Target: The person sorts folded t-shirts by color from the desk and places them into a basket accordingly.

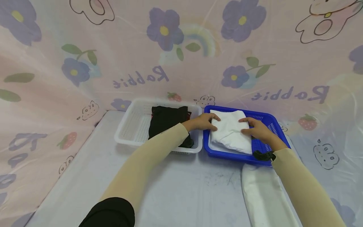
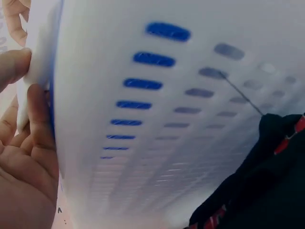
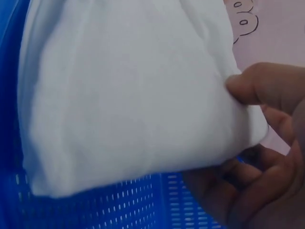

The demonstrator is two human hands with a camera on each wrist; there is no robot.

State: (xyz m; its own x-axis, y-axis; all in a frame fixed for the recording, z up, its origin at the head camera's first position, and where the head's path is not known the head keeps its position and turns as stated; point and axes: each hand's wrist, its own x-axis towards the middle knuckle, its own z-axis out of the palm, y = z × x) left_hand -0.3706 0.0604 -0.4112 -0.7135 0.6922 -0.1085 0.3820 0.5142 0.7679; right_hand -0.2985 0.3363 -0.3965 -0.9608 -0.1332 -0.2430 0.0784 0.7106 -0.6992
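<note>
A folded white cloth (image 1: 229, 129) lies in the blue basket (image 1: 227, 154), filling its left part. My left hand (image 1: 202, 122) holds the cloth's left edge, reaching across the rim between the two baskets. On the opposite edge my right hand (image 1: 259, 130) grips the cloth, thumb on top and the other fingers curled under it, as the right wrist view shows on the white fabric (image 3: 138, 95). In the left wrist view, fingers (image 2: 40, 114) of the left hand sit at the side of the cloth, beside the white basket's wall (image 2: 86, 57).
A white basket (image 1: 124, 142) stands left of the blue one, with folded black clothing (image 1: 167, 118) that shows some red in it. A long white cloth (image 1: 262, 195) lies on the table (image 1: 184, 195) before the blue basket. Patterned sheeting (image 1: 198, 75) hangs behind.
</note>
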